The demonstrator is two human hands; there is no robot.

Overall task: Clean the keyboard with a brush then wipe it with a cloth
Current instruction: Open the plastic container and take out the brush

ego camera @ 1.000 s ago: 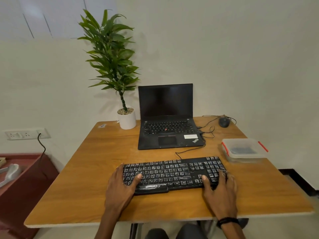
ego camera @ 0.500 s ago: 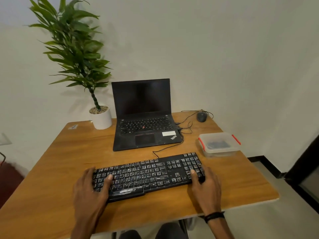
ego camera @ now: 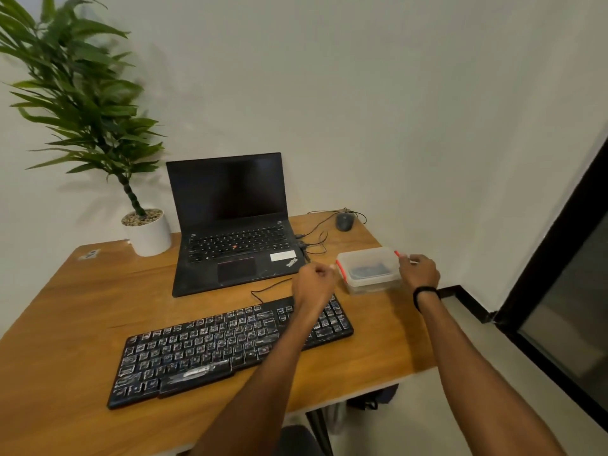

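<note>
A black keyboard point(ego camera: 210, 350) with dusty white-smeared keys lies slanted on the wooden table point(ego camera: 75, 311). Behind its right end stands a clear plastic container point(ego camera: 368, 271) with a lid and red side clips; something dark lies inside, too dim to identify. My left hand point(ego camera: 312, 284) reaches across the keyboard's right end, fingers curled at the container's left red clip. On the other side, my right hand point(ego camera: 419, 271), with a black wristband, pinches the right red clip. No brush or cloth shows in the open.
An open black laptop point(ego camera: 230, 222) stands behind the keyboard, its screen dark. A potted plant point(ego camera: 144, 232) sits at the back left. A mouse point(ego camera: 343, 222) and loose cables point(ego camera: 312, 238) lie at the back right. The table's right edge runs just past the container.
Both hands left the keyboard's front corners and moved up and right to the container's two red clips. The view has swung to the right.
</note>
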